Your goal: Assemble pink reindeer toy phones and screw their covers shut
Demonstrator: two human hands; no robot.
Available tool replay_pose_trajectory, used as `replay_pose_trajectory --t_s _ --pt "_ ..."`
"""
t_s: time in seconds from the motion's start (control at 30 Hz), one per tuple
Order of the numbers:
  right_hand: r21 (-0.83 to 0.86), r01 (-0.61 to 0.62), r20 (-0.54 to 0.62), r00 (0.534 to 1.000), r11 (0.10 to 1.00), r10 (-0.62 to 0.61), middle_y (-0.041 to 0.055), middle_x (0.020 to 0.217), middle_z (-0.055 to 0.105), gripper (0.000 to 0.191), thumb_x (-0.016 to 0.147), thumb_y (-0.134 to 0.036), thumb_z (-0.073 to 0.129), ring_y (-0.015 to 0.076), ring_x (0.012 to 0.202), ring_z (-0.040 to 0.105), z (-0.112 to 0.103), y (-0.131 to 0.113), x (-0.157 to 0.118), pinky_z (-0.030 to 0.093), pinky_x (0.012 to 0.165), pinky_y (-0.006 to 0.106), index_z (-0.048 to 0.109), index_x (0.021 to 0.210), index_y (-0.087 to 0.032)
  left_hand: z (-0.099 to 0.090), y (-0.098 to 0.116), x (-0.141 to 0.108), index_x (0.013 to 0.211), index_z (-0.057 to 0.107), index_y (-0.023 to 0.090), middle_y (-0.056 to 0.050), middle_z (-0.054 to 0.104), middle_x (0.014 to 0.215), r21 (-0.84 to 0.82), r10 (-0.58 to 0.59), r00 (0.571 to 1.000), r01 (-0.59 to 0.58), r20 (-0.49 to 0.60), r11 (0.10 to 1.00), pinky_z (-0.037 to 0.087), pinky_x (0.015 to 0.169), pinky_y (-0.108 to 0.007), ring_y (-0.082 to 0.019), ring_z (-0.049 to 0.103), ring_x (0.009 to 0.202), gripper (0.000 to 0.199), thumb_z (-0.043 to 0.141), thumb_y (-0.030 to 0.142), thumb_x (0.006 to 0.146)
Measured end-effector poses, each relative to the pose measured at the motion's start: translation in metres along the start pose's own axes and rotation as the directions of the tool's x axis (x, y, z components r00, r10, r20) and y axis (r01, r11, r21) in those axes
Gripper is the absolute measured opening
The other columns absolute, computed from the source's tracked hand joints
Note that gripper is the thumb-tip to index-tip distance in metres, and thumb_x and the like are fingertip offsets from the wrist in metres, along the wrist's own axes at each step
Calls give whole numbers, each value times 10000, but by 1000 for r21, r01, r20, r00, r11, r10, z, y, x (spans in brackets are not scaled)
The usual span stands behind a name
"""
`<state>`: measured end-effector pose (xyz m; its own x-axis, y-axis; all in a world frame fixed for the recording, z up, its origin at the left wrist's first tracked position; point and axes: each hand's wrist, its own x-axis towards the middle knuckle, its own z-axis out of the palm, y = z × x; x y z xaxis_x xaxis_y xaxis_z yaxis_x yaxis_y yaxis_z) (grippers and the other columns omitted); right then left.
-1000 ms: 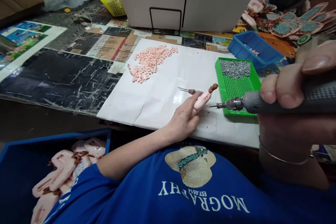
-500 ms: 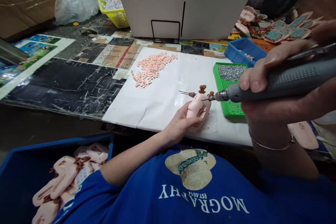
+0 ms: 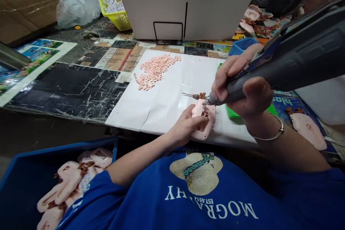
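Note:
My left hand (image 3: 185, 124) is closed round a pink plastic toy casing (image 3: 207, 129), with its open compartment facing up and brown antlers at the far end. My right hand (image 3: 242, 86) grips a grey electric screwdriver (image 3: 285, 54), tilted down to the left. Its tip meets the casing near the upper end; the exact contact point is hidden. Just beyond the casing lies a small screwdriver bit (image 3: 192, 95) on the white sheet (image 3: 126, 111). Under my right hand, a green tray (image 3: 234, 112) is mostly covered.
Small pink parts (image 3: 156, 70) lie heaped on the sheet. A blue bin (image 3: 20, 165) with pink casings (image 3: 67, 183) stands at lower left. Another casing (image 3: 308, 129) rests at right. A white carton (image 3: 215, 18), yellow basket (image 3: 121, 19) and blue tray (image 3: 242, 45) stand at the back.
My right hand and the screwdriver have moved left and steepened, hiding more of the green tray. The casing has turned, so its open compartment now faces up more.

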<state>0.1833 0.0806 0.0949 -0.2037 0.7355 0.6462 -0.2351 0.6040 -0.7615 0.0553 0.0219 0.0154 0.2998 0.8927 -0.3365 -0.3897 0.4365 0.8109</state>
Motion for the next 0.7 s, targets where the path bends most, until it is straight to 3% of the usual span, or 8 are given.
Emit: replay_pose_trajectory --t_s 0.07,0.2,0.37,0.47,0.57,0.7 --pt "61 -38 -4 999 997 38 -46 641 568 375 793 -634 718 119 377 397 -3 5 2 387 366 305 557 761 -297 -2 -1 2 1018 571 170 -4 625 861 4 -22 999 22 31 1000 384 730 -277 -131 548 753 385 760 253 692" --pt "108 -38 -125 991 993 52 -21 731 589 341 836 -635 695 120 422 412 -11 6 4 344 362 298 624 795 -304 -5 -3 5 1065 590 146 -24 648 910 -9 -45 995 46 90 999 394 746 -273 -131 561 779 444 773 250 674" --pt "34 -6 -194 981 999 12 11 889 630 337 902 -625 658 119 518 472 -17 -8 6 390 433 314 706 881 -292 -6 -8 7 1148 575 148 -54 663 1003 3 -74 997 74 -17 997 431 773 -284 -148 587 830 504 767 235 690" --pt "-53 -38 -219 975 998 26 6 881 636 393 847 -703 667 129 507 471 -18 -10 5 409 418 324 668 848 -310 -8 -9 5 1196 565 167 -44 659 1011 14 -57 998 58 -36 998 450 805 -287 -151 595 858 528 777 246 719" --pt "-60 -45 -258 966 997 28 2 836 626 420 804 -734 675 135 470 442 -21 -3 2 383 393 332 626 837 -318 -13 -9 2 1281 563 186 -58 672 1092 87 10 1000 -10 -1 996 476 895 -316 -192 623 976 567 777 289 766" --pt "-113 -100 -293 954 989 63 11 856 644 424 798 -754 643 165 508 471 -25 9 -5 404 439 362 625 881 -339 -28 -11 0 1529 407 225 -101 568 1442 278 208 978 -195 -17 941 408 1132 -377 -276 532 1323 872 808 265 756"
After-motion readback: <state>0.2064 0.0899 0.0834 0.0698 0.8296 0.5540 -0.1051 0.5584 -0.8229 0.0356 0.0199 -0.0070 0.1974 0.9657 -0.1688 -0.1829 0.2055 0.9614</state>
